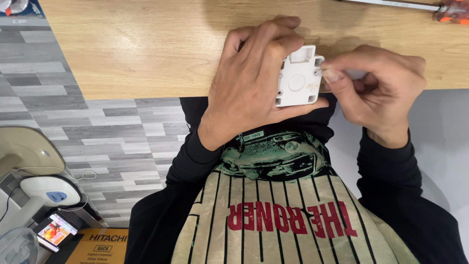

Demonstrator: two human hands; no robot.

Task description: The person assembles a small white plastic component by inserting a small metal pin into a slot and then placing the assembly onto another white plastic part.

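My left hand [254,78] grips a small white plastic square part [299,78] with a round boss in its middle, held upright at the near edge of the wooden table [146,54]. My right hand [376,90] is beside it on the right. Its thumb and forefinger are pinched together against the part's upper right corner. What they pinch is too small to make out. Both arms wear black sleeves.
An orange-handled screwdriver [439,9] lies at the table's far right edge. Left of me is a grey plank floor [97,127]. At the lower left stand a beige and white device [44,188], a phone with a lit screen [54,231] and a yellow box [97,247].
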